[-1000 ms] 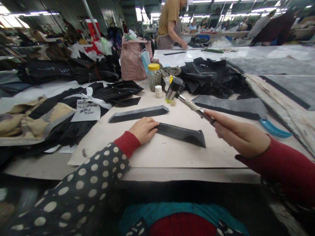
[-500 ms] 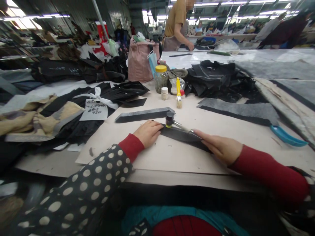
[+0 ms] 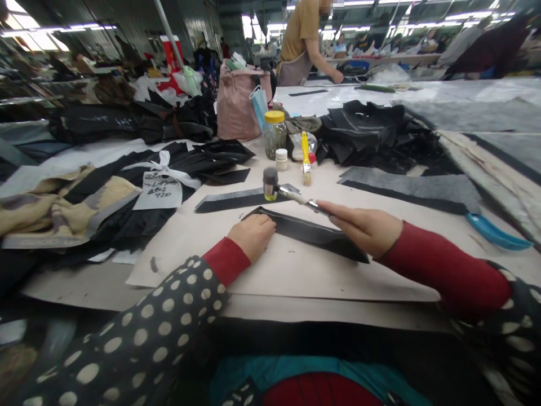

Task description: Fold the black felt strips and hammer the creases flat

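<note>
My right hand [image 3: 367, 230] is closed around the handle of a small mallet [image 3: 270, 184]. Its head is dark on top with a yellow lower face, and it hangs above the far left end of a folded black strip [image 3: 313, 232]. The strip slants across the pale board [image 3: 270, 273], a thin light line along its upper side. At the strip's left end, my left hand [image 3: 253, 232] has its fingers bent together on the edge; the fingertips are partly hidden. The right hand covers part of the view of the strip's right end.
Behind lie a grey-and-black strip [image 3: 249, 197], a yellow brush [image 3: 306, 158], a white bottle [image 3: 281, 159] and a yellow-lidded jar [image 3: 275, 134]. Black pieces with a label [image 3: 157, 190] are at left, a blue tray-like thing [image 3: 499, 231] at right. A co-worker [image 3: 302, 42] stands across.
The mallet has risen and shifted left, away from the strip, with my right hand lifting. My left hand stays at the strip's left end, its fingers now more bent.
</note>
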Motion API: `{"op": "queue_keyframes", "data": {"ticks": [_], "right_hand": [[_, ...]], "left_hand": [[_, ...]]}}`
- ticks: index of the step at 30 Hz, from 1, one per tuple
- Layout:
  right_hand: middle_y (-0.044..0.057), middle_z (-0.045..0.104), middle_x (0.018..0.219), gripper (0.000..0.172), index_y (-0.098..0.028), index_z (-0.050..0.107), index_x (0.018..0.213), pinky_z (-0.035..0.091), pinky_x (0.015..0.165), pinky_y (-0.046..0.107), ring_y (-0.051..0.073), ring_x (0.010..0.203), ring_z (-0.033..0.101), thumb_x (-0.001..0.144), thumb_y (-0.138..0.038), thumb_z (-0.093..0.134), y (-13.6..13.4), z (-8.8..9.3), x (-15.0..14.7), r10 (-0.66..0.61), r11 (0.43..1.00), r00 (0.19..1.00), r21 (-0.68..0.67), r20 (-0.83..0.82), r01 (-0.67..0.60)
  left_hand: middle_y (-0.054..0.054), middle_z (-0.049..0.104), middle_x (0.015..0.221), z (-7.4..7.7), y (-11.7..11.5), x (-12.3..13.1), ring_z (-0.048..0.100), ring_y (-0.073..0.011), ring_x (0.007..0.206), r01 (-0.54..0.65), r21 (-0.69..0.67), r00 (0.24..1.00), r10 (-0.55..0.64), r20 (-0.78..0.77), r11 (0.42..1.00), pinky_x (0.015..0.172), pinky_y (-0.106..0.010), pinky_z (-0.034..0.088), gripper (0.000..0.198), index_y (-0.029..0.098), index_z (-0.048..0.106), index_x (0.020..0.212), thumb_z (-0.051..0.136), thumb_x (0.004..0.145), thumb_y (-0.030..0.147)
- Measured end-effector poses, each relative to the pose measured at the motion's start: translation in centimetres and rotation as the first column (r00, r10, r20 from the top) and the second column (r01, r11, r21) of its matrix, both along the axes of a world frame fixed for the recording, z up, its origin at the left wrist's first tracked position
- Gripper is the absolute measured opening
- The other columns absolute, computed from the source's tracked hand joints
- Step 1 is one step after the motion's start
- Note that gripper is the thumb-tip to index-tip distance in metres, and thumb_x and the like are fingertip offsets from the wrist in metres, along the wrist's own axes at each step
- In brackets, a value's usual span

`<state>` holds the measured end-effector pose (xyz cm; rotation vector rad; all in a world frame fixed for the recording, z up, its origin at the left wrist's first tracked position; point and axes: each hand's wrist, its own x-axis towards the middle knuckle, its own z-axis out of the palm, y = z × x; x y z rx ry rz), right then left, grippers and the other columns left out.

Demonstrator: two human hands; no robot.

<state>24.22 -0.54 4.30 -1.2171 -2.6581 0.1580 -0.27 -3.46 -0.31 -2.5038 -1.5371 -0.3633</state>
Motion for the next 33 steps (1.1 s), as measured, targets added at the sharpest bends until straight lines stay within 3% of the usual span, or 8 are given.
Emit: {"op": "queue_keyframes", "data": {"ticks": [3,6,11,16,20,25,29,33], "right_hand": [[0.004,0.066,0.096,0.046,-0.026,0.031,0.134,0.048,0.071,0.030,0.020,0.083,0.062,0.088,-0.033,0.026,0.3,0.1,-0.7,-0.024,0.999,0.999,-0.030,0.035,0.025],[0.005,0.068,0.089,0.044,-0.027,0.039,0.130,0.048,0.070,0.031,0.020,0.078,0.063,0.088,-0.034,0.029,0.4,0.2,-0.8,0.010,0.997,0.991,-0.080,0.136,0.001],[0.004,0.066,0.097,0.045,-0.027,0.036,0.132,0.049,0.071,0.030,0.019,0.084,0.062,0.088,-0.034,0.027,-0.2,-0.4,1.4,0.002,0.999,0.998,0.038,-0.067,0.001],[0.006,0.067,0.089,0.044,-0.025,0.041,0.129,0.050,0.066,0.034,0.021,0.074,0.063,0.087,-0.034,0.028,-0.6,-0.9,3.8,0.008,1.000,0.998,-0.014,0.068,-0.007],[0.004,0.064,0.104,0.044,-0.027,0.039,0.130,0.050,0.075,0.032,0.020,0.088,0.061,0.087,-0.033,0.030,-1.8,-0.3,5.4,-0.030,0.997,0.994,0.062,-0.108,0.037],[0.005,0.064,0.103,0.041,-0.025,0.046,0.125,0.051,0.075,0.034,0.021,0.087,0.062,0.087,-0.032,0.030,-3.7,-0.8,7.8,-0.074,0.996,0.995,-0.063,-0.071,0.069],[0.002,0.060,0.112,0.042,-0.028,0.042,0.127,0.049,0.082,0.032,0.019,0.095,0.059,0.088,-0.035,0.030,-4.6,-0.9,9.3,-0.123,0.992,0.973,-0.036,-0.194,0.118],[0.004,0.062,0.109,0.042,-0.024,0.044,0.126,0.051,0.078,0.035,0.021,0.091,0.061,0.087,-0.032,0.031,-5.3,-1.3,10.4,-0.175,0.983,0.977,-0.080,-0.118,0.166]], "left_hand": [[-0.008,0.060,0.084,0.0,-0.2,0.1,0.054,-0.0178,0.088,0.014,0.017,1.000,-0.014,-0.004,1.000,0.079,-0.030,0.045,0.024,0.014,0.060,0.086,0.038,0.086,0.023],[-0.008,0.060,0.084,0.0,-0.2,0.1,0.054,-0.0181,0.087,0.012,0.025,1.000,-0.012,-0.003,1.000,0.079,-0.030,0.045,0.024,0.014,0.060,0.085,0.038,0.086,0.023],[-0.008,0.059,0.085,0.0,-0.2,0.1,0.053,-0.0186,0.087,0.015,0.032,1.000,-0.016,0.009,0.999,0.078,-0.030,0.044,0.025,0.014,0.060,0.086,0.037,0.086,0.023],[-0.008,0.059,0.084,0.0,0.0,0.2,0.052,-0.0188,0.084,-0.007,0.020,1.000,0.007,0.007,1.000,0.076,-0.031,0.044,0.025,0.015,0.060,0.085,0.037,0.086,0.024],[-0.007,0.059,0.086,-0.1,0.1,0.1,0.052,-0.0179,0.083,-0.007,0.019,1.000,0.007,-0.002,1.000,0.077,-0.030,0.043,0.026,0.015,0.060,0.086,0.036,0.087,0.025],[-0.006,0.058,0.083,0.0,0.0,0.1,0.052,-0.0172,0.080,-0.018,0.035,0.999,0.019,-0.028,0.999,0.074,-0.029,0.044,0.026,0.016,0.059,0.083,0.036,0.086,0.026],[-0.006,0.058,0.084,0.0,0.1,0.1,0.052,-0.0175,0.080,-0.040,0.048,0.999,0.041,-0.027,0.998,0.073,-0.029,0.044,0.024,0.016,0.059,0.083,0.037,0.086,0.027],[-0.007,0.058,0.085,0.0,0.2,0.1,0.052,-0.0179,0.082,-0.029,0.037,0.999,0.029,-0.014,0.999,0.075,-0.030,0.044,0.024,0.016,0.059,0.083,0.037,0.086,0.027]]}}
